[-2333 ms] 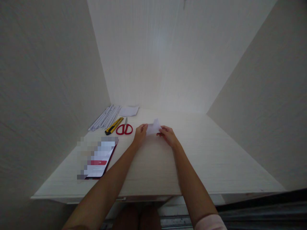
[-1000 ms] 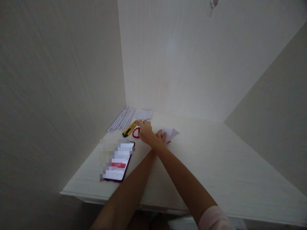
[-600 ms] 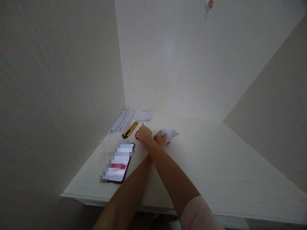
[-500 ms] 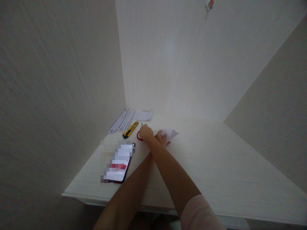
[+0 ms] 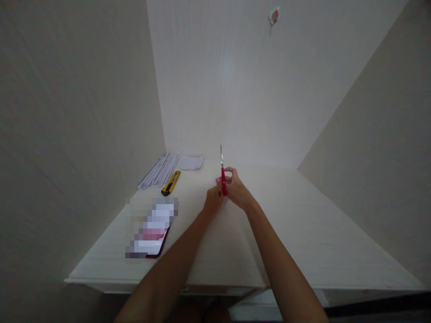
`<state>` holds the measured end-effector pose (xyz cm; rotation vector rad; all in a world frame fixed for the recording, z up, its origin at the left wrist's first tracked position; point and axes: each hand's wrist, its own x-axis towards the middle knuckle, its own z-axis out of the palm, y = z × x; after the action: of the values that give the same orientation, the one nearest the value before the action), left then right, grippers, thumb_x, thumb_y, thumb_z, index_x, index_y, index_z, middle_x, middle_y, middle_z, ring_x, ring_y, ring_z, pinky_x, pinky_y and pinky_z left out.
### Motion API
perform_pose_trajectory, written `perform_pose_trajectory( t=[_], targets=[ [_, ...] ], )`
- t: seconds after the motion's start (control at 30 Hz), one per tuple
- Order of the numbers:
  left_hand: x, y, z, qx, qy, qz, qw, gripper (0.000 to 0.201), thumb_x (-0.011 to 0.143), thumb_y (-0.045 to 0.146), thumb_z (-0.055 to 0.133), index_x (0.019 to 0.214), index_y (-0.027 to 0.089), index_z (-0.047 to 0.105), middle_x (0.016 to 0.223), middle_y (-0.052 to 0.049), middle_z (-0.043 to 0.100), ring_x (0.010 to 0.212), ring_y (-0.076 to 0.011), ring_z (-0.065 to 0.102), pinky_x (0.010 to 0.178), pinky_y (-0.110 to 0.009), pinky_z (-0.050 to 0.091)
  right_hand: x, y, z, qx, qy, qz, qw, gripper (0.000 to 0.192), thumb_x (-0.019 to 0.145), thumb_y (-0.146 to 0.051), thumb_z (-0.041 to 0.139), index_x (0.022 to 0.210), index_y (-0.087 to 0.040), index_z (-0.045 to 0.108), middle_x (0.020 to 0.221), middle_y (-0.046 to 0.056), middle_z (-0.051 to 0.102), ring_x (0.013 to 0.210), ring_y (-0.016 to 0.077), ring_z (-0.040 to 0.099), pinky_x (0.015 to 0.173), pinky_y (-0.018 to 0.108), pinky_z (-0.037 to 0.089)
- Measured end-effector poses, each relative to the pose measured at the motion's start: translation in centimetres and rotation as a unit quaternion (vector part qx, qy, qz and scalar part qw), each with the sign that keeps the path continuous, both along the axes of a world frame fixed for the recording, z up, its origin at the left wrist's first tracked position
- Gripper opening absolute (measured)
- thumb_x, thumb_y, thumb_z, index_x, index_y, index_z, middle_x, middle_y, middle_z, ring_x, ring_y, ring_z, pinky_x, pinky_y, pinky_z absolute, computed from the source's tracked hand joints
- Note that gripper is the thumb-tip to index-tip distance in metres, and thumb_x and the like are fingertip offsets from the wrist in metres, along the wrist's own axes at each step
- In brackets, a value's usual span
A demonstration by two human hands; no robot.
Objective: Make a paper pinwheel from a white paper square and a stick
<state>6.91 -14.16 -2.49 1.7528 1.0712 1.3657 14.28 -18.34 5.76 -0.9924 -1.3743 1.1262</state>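
1. Scissors are off the desk now, upright mid-desk, blades up; 0.5 s ago they lay by the cutter.
2. Right hand is closed round the red handles.
3. Left hand is curled against them, grip unclear; paper piece hidden now.
4. So cutting looks set to begin.

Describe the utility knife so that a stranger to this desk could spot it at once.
Start at the white desk and go to its far left corner, where a fan of paper strips lies. The utility knife lies just right of them, beyond the phone. It alone is yellow and black.
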Motion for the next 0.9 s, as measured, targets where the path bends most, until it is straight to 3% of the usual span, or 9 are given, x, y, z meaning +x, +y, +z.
perform_pose_trajectory(
  t=[0.1,0.2,0.3,0.4,0.53,0.63,0.7,0.8,0.9],
  targets=[
    [-0.3,-0.3,-0.2,0.077,0.094,0.057,0.991,0.022,0.076,0.013,0.044,0.091,0.012,0.060,0.080,-0.007,0.064,0.071,-0.0146,0.058,0.069,-0.026,0.044,2.9,-1.5,-1.1,-0.012,0.092,0.013,0.996,0.046,0.066,-0.032,0.060,0.094,-0.026,0.024,0.063,-0.010,0.044,0.047,0.0037,0.038,0.044,0.015,0.032],
    [-0.6,-0.3,-0.3,0.120,0.113,0.117,0.979,0.023,0.076,0.014,0.046,0.095,0.012,0.058,0.091,-0.010,0.063,0.080,-0.0178,0.058,0.075,-0.030,0.044,4.3,-1.7,-2.5,-0.018,0.086,0.012,0.996,0.046,0.066,-0.036,0.058,0.094,-0.027,0.023,0.067,-0.009,0.044,0.049,0.0040,0.038,0.046,0.015,0.033],
    [-0.8,-0.3,-0.3,0.166,0.112,0.144,0.969,0.021,0.077,0.019,0.047,0.095,0.013,0.057,0.091,-0.010,0.062,0.083,-0.0191,0.057,0.075,-0.032,0.044,4.2,-0.9,-3.8,0.044,0.056,-0.082,0.994,0.049,0.062,-0.031,0.063,0.091,-0.026,0.024,0.064,-0.010,0.042,0.050,0.0042,0.038,0.048,0.015,0.034],
    [-0.8,-0.2,-0.2,0.213,0.105,0.151,0.960,0.019,0.078,0.021,0.047,0.093,0.014,0.057,0.089,-0.009,0.062,0.084,-0.0184,0.056,0.076,-0.031,0.044,3.3,0.4,-4.7,0.097,0.053,-0.197,0.974,0.049,0.061,-0.025,0.065,0.089,-0.025,0.025,0.064,-0.009,0.043,0.055,0.0053,0.043,0.053,0.017,0.037],
    [-0.8,-0.3,0.1,0.239,0.078,0.157,0.955,0.017,0.079,0.021,0.047,0.089,0.015,0.057,0.086,-0.008,0.062,0.083,-0.0176,0.056,0.077,-0.031,0.044,3.0,1.5,-5.4,0.109,0.068,-0.244,0.961,0.043,0.062,-0.019,0.060,0.087,-0.024,0.026,0.062,-0.010,0.045,0.053,0.0058,0.044,0.051,0.018,0.038],
    [-0.8,-0.5,0.6,0.203,0.032,0.160,0.966,0.020,0.077,0.023,0.049,0.094,0.015,0.057,0.091,-0.008,0.061,0.079,-0.0160,0.056,0.072,-0.029,0.044,3.6,1.7,-5.8,0.086,0.096,-0.253,0.959,0.041,0.060,-0.017,0.058,0.088,-0.024,0.028,0.061,-0.010,0.045,0.049,0.0050,0.043,0.047,0.016,0.036],
    [-0.7,-0.7,1.0,0.143,-0.017,0.142,0.979,0.029,0.075,0.024,0.052,0.104,0.017,0.053,0.090,-0.006,0.060,0.067,-0.0123,0.055,0.060,-0.024,0.044,4.1,1.7,-6.0,0.065,0.118,-0.252,0.958,0.042,0.059,-0.017,0.059,0.089,-0.023,0.031,0.062,-0.010,0.046,0.049,0.0048,0.043,0.047,0.016,0.036],
    [-0.5,-0.6,1.4,0.044,-0.111,0.098,0.988,0.041,0.071,0.027,0.056,0.110,0.019,0.048,0.074,0.000,0.057,0.052,-0.0078,0.049,0.046,-0.018,0.038,4.8,1.7,-6.0,0.035,0.147,-0.245,0.958,0.042,0.057,-0.017,0.059,0.090,-0.023,0.034,0.061,-0.009,0.047,0.048,0.0045,0.043,0.046,0.016,0.036],
    [-0.5,-0.3,1.6,-0.047,-0.202,0.042,0.977,0.036,0.067,0.032,0.058,0.100,0.018,0.050,0.063,0.002,0.053,0.050,-0.0074,0.049,0.044,-0.016,0.037,5.3,1.7,-5.9,0.015,0.179,-0.232,0.956,0.042,0.057,-0.018,0.060,0.091,-0.023,0.036,0.061,-0.009,0.048,0.045,0.0034,0.041,0.043,0.015,0.034]
  ],
)
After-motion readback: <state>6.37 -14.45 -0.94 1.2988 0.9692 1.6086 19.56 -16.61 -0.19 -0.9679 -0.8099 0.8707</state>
